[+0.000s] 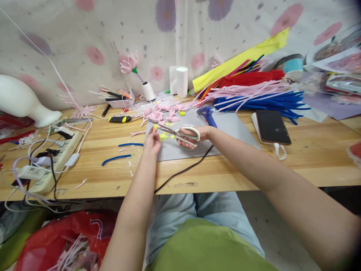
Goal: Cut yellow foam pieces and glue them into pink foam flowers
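Note:
My right hand (188,137) grips a pair of scissors (176,133) by its pale handles, fingers through the loops. The blades point left, toward my left hand (152,141). Between the fingertips of that left hand is a small yellow piece (156,127), close to the blade tips; whether it is paper or felt I cannot tell. Yellow scraps (163,137) lie on the grey mat (180,153) under the blades. Pink fuzzy petal shapes (156,114) made of pipe cleaner lie just beyond my hands. A blue glue gun (208,114) rests on the mat behind the scissors.
Bundles of blue pipe cleaners (259,102) and a yellow sheet (242,58) lie at the back right. A phone (272,127) sits right of the mat. A power strip (60,160) with tangled cables is at left. A black cord (183,170) crosses the front edge.

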### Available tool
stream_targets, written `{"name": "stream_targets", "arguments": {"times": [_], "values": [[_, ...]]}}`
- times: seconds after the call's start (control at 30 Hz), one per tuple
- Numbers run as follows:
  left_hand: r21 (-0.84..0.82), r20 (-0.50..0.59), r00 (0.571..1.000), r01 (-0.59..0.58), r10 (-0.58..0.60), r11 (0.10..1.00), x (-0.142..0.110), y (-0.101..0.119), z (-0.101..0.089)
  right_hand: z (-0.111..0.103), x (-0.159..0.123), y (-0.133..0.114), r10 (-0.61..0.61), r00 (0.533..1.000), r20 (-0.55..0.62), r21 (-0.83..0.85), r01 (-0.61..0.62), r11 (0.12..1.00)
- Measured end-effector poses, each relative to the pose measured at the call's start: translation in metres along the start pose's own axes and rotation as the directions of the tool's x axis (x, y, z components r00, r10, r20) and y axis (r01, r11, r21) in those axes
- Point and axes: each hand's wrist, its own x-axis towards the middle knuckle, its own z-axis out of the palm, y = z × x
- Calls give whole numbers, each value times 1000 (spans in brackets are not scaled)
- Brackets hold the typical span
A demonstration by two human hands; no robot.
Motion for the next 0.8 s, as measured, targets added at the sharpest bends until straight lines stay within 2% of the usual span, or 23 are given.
{"name": "stream_targets", "arguments": {"times": [0.8], "values": [[28, -12, 1000, -27, 27, 999, 3, -1, -2, 2, -3, -3, 3, 999, -37, 19, -3, 1000]]}}
